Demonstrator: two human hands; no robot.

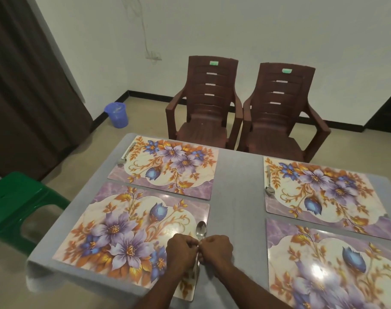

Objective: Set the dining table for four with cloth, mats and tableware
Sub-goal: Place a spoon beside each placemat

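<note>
A grey cloth [236,179] covers the table, with several floral mats on it. On the right edge of the near left mat [114,233] lies a steel spoon [200,229], bowl pointing away from me. My left hand [182,249] and my right hand [218,247] meet over its handle, both pinching it. The far left mat [167,166] has a spoon [125,156] on its left edge. The far right mat [319,192] carries a spoon [269,184] on its left edge. No spoon shows on the near right mat [332,268].
Two brown plastic chairs [203,103] [279,112] stand at the table's far side. A green plastic stool [14,204] is at the left, close to the table corner. A blue bucket [116,114] sits on the floor by a dark curtain [23,85].
</note>
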